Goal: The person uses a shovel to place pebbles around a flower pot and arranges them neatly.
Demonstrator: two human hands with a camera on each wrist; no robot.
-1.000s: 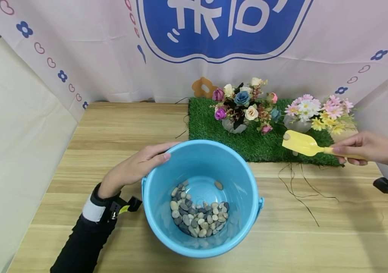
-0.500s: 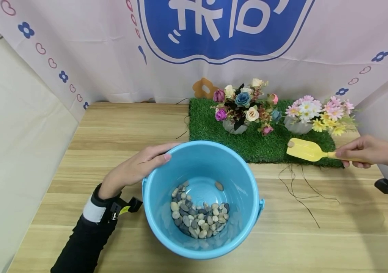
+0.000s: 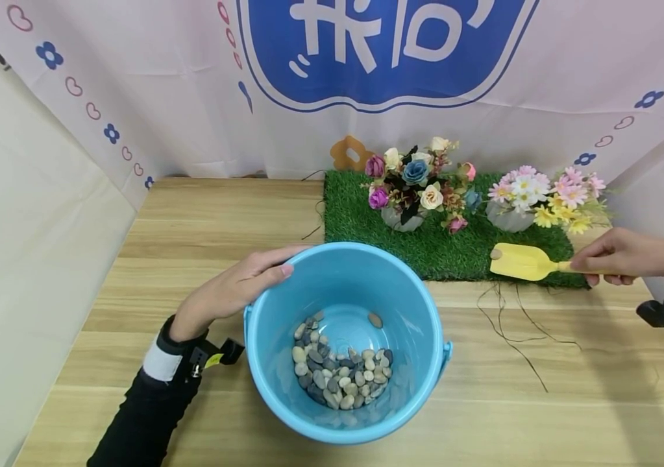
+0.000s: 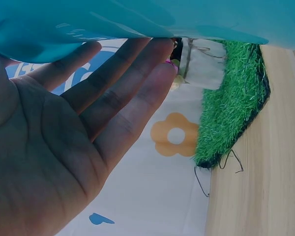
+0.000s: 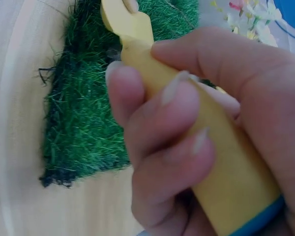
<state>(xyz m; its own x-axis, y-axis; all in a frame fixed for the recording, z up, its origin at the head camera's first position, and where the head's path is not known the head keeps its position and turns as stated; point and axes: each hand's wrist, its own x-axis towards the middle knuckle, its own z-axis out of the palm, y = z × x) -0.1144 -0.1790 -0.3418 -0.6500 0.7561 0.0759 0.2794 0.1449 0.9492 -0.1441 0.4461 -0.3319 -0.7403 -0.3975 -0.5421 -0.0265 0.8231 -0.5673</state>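
My left hand rests on the left rim of a blue bucket, thumb on the rim. In the left wrist view its fingers stretch nearly straight along the outside of the bucket. Grey, tan and dark pebbles lie at the bucket's bottom, with one apart. My right hand grips the handle of a small yellow shovel, fingers curled round it. A single pebble sits near the tip of its blade. The shovel is over the right part of the artificial grass mat.
Two pots of artificial flowers stand on the mat: roses and daisies. Loose dark threads trail from the mat's front edge over the wooden table. A printed cloth backdrop hangs behind.
The shovel with its pebble has moved slightly right and down over the mat, toward the table's front. The left hand and bucket have stayed in place.
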